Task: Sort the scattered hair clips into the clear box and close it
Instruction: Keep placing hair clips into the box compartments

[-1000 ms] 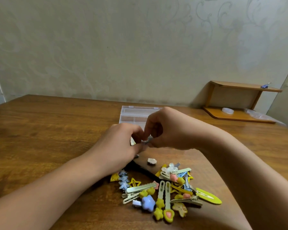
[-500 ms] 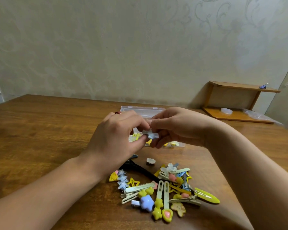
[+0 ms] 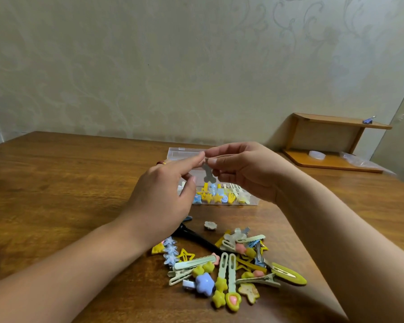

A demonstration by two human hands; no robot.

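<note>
A small grey hair clip (image 3: 208,171) hangs in the air above the clear box (image 3: 252,201). My right hand (image 3: 247,171) pinches its top end between thumb and forefinger. My left hand (image 3: 163,194) touches the same end with its fingertips, thumb just below. The box stands open on the wooden table (image 3: 56,183), with several yellow, blue and pale clips lined up along its front wall. A pile of scattered hair clips (image 3: 229,269) lies nearer to me, below both hands.
A long black clip (image 3: 196,237) runs from under my left wrist into the pile. A small grey flower piece (image 3: 210,225) lies alone between pile and box. A wooden shelf (image 3: 331,145) stands at the table's back right against the wall.
Both hands have risen from just above the table, lifting the small grey clip. The box front and the clips inside it have come into view beneath them.
</note>
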